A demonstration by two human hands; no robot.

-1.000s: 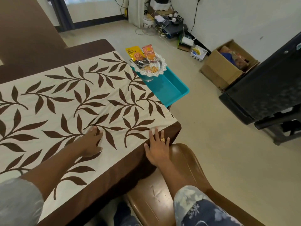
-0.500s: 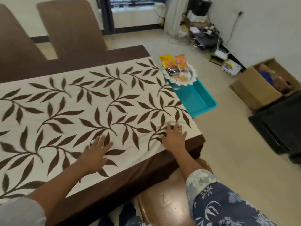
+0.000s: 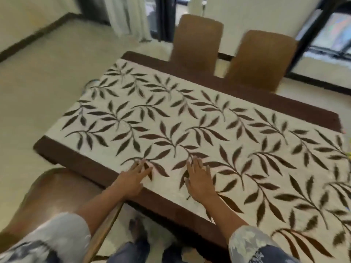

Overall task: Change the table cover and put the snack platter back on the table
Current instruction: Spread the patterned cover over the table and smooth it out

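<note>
Loose blue-and-white floral sleeves (image 3: 252,245) end mid-forearm, above blue trousers (image 3: 123,253).

This looks like a home dining room. A leaf-patterned table cover (image 3: 209,120) lies spread over a long table, with padded brown chairs (image 3: 197,38) at its far side. A pale curtain (image 3: 129,16) hangs beside dark-framed windows (image 3: 332,35), above a cream floor (image 3: 38,82).

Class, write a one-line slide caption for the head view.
Left hand and right hand lie flat on the leaf-patterned table cover; two brown chairs stand beyond.
</note>
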